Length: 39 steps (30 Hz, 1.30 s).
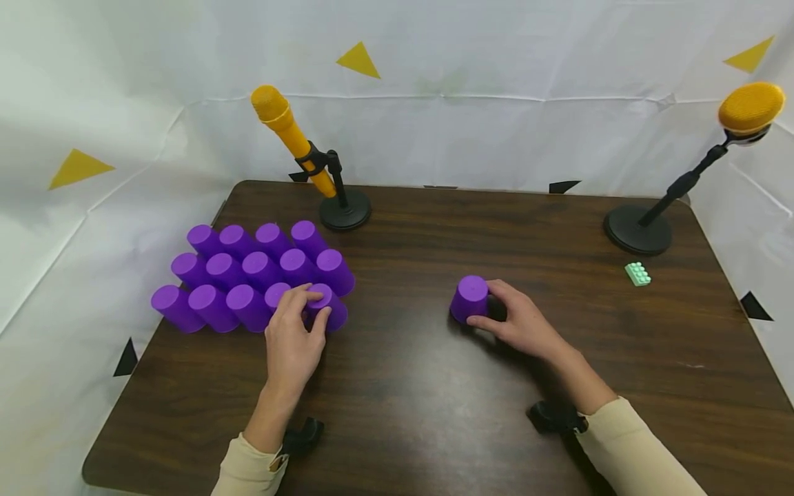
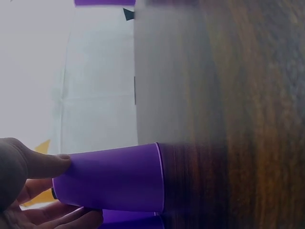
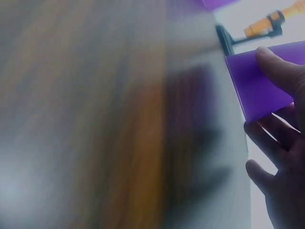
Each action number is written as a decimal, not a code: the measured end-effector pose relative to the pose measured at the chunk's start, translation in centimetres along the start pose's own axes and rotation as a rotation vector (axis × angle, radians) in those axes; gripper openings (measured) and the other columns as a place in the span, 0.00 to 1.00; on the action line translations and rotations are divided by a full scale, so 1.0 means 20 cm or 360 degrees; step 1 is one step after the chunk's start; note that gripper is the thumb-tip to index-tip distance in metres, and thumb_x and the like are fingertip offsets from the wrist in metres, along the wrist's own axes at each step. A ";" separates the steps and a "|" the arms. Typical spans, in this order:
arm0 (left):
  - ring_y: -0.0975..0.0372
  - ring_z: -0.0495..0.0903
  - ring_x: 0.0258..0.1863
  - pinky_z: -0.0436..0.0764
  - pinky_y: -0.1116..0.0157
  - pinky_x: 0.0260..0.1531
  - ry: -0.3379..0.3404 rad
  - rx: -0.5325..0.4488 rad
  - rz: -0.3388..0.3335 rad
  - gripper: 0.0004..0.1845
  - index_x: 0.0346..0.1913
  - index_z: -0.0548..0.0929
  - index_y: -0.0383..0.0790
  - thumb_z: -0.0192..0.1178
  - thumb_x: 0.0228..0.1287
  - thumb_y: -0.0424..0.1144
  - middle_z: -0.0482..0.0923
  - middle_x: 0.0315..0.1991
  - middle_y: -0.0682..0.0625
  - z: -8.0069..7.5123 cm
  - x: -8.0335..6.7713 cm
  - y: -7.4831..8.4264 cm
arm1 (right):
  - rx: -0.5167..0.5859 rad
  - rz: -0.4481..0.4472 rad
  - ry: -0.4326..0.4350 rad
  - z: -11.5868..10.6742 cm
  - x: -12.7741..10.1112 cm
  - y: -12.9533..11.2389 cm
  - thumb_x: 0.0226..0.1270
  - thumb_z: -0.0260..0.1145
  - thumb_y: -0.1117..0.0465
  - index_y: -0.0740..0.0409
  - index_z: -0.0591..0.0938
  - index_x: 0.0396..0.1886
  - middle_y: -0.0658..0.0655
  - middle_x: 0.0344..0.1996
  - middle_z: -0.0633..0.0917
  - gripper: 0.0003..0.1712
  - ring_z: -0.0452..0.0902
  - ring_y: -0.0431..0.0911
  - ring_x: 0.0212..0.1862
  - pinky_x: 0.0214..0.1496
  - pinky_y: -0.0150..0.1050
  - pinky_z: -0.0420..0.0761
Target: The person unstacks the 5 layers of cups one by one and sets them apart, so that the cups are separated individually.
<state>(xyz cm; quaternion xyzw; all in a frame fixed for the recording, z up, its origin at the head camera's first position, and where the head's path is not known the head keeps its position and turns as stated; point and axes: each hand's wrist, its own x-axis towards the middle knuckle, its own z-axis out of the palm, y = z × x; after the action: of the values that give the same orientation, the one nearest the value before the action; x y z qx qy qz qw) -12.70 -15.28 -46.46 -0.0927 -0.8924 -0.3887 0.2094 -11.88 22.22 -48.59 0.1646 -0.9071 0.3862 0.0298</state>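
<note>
Several purple cups stand upside down in three tight rows on the left of the dark wooden table. My left hand grips the front-right cup of that cluster, thumb on one side and fingers over its top. The left wrist view shows that cup with my thumb against its base end. My right hand holds a lone upturned purple cup right of the table's middle. In the blurred right wrist view my fingers wrap round this cup.
A yellow microphone on a black stand stands behind the cluster. A second yellow microphone's stand is at the back right. A small green brick lies near it. White cloth walls surround the table.
</note>
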 end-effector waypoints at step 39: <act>0.50 0.81 0.50 0.81 0.51 0.46 -0.0008 0.0060 0.0129 0.10 0.41 0.85 0.37 0.72 0.55 0.31 0.80 0.53 0.43 0.06 -0.01 0.09 | -0.0008 0.0224 -0.0128 0.57 0.89 -0.28 0.68 0.66 0.47 0.52 0.64 0.74 0.57 0.63 0.76 0.39 0.70 0.52 0.63 0.67 0.47 0.67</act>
<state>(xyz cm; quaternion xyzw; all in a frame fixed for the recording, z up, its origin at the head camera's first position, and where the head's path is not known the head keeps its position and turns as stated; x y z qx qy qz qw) -12.35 -13.21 -46.14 -0.1256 -0.8957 -0.3627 0.2244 -26.05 5.68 -49.50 0.1158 -0.9179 0.3781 -0.0334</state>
